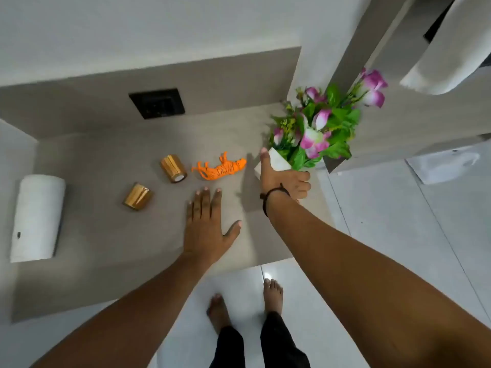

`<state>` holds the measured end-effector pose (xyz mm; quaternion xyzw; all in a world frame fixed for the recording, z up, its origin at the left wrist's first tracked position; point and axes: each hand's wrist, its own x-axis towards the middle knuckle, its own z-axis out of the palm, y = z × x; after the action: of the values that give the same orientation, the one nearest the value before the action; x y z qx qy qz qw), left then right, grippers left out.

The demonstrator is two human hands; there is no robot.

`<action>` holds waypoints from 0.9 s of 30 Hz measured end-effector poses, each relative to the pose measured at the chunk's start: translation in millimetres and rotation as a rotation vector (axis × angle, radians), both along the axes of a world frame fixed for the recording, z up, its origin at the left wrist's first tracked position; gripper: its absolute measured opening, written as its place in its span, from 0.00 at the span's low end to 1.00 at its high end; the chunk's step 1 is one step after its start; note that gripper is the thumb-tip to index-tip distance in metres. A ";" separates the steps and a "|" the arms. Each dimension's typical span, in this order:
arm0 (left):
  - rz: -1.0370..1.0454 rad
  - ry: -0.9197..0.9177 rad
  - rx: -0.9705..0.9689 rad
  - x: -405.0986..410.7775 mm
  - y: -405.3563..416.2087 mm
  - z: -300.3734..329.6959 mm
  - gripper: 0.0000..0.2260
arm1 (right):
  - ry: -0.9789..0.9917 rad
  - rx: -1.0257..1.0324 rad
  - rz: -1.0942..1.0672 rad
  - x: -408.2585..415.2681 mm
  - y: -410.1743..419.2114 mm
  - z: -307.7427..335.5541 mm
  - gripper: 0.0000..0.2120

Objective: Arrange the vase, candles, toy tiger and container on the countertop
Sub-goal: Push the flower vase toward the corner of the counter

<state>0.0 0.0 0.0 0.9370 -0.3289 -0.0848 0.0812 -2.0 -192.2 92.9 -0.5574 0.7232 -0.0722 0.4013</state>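
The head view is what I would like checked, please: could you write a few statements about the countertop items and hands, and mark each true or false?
1. The right hand grips the white vase of flowers. True.
2. The toy tiger stands upright. False: it lies on its side.
3. The left hand holds a candle. False: it rests open and flat on the countertop.
4. Two gold candles lie left of the tiger. True.

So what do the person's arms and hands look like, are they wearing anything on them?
Both arms are bare, with no sleeves or gloves in view. The right hand has a thin dark cord bracelet around its wrist. The left hand and its wrist carry nothing: no ring, watch or band shows.
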 end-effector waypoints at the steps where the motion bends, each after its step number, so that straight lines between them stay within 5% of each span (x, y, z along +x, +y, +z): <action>1: -0.002 0.009 0.033 -0.9 -0.2 -5.0 0.44 | -0.017 0.048 -0.055 7.7 -2.1 1.4 0.60; 7: 0.001 -0.063 0.027 2.2 3.1 -22.0 0.43 | -0.124 0.119 -0.144 24.3 -17.1 -12.1 0.47; 13: 0.010 -0.066 -0.010 1.6 3.3 -25.0 0.43 | -0.367 -0.077 -0.177 21.4 -29.2 -30.1 0.39; 19: 0.006 -0.061 0.000 5.2 4.0 -33.0 0.43 | -0.644 -0.402 0.043 29.6 -50.1 -47.7 0.31; 24: -0.003 -0.094 -0.016 5.1 6.3 -36.0 0.42 | -0.642 -0.402 0.165 43.7 -76.1 -71.5 0.36; 27: -0.009 -0.096 -0.013 5.0 6.3 -35.8 0.42 | -0.502 -0.409 0.339 51.0 -92.0 -79.1 0.21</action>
<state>5.0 6.3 -35.8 0.9380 -0.3372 -0.0381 0.0711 49.0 -284.2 13.8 -0.7032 0.4698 -0.2825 0.4528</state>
